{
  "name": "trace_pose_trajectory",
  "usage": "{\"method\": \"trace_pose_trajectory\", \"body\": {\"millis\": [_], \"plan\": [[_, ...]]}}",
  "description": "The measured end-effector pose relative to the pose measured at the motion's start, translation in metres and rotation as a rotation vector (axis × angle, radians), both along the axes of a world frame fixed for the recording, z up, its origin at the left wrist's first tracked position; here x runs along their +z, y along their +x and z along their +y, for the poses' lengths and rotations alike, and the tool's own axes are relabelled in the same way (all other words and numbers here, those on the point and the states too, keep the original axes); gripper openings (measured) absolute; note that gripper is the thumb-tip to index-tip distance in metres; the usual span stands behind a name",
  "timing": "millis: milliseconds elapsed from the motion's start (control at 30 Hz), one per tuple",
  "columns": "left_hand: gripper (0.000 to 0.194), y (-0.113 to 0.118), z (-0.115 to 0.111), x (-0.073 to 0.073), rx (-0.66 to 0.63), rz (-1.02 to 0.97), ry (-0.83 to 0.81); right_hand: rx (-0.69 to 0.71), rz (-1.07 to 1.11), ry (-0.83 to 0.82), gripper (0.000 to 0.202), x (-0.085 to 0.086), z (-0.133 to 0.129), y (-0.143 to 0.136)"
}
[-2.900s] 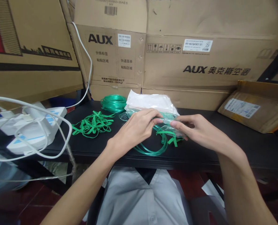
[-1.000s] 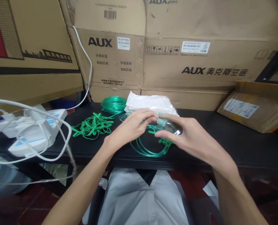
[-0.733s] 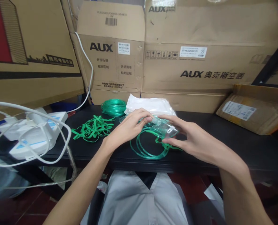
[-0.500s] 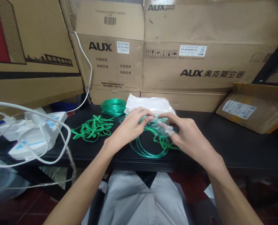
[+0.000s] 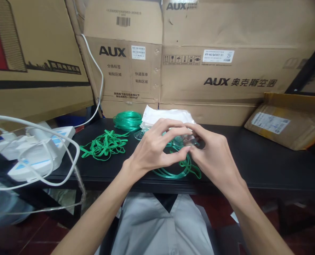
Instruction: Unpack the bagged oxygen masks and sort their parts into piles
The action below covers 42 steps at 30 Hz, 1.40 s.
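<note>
Both hands meet over the desk around a clear, green-tinted plastic mask [image 5: 190,140], which my fingers largely hide. My right hand [image 5: 213,150] grips its right side, thumb and fingers curled round it. From the left, my left hand [image 5: 157,143] arches over it, with its fingers and thumb pinching toward the same piece. Beneath my hands lies a loop of clear green tubing [image 5: 170,174]. A green elastic strap [image 5: 196,171] hangs at the right of this loop. Behind, a white paper or plastic packet [image 5: 168,116] shows above my knuckles.
Left of my hands lie a tangle of green elastic straps [image 5: 104,145] and a coil of green tubing [image 5: 127,121]. A white power strip [image 5: 53,152] with cables sits at the desk's left. Cardboard boxes [image 5: 200,81] stand behind; a taped parcel [image 5: 287,120] rests at right.
My left hand has shifted right and toward me, its fingers now arched over the mask. My right hand stays around the mask's right side, which is now more hidden.
</note>
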<state>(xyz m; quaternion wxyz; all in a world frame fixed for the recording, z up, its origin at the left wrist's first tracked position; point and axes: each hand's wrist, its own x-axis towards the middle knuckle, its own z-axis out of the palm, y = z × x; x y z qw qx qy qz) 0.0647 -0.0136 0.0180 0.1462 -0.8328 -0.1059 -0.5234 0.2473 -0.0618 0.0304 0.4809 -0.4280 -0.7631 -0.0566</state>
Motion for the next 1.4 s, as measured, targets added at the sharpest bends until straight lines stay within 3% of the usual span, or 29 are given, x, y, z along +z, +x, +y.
{"method": "trace_pose_trajectory", "body": {"millis": [400,900,1167,1400], "plan": [[0.035,-0.001,0.000,-0.003,0.102,-0.152,0.000,-0.054,0.024,0.248,0.027,-0.003,-0.001,-0.007],[0.025,0.003,0.001,-0.003,0.085,-0.213,0.116,-0.118,-0.067,0.353,0.027,-0.006,0.000,-0.004],[0.015,0.006,-0.002,-0.005,0.110,-0.265,0.045,-0.133,-0.084,0.400,0.027,-0.008,-0.001,-0.008],[0.010,0.007,-0.002,-0.005,0.098,-0.381,-0.074,-0.185,-0.059,0.476,0.011,-0.008,-0.004,-0.012]]}}
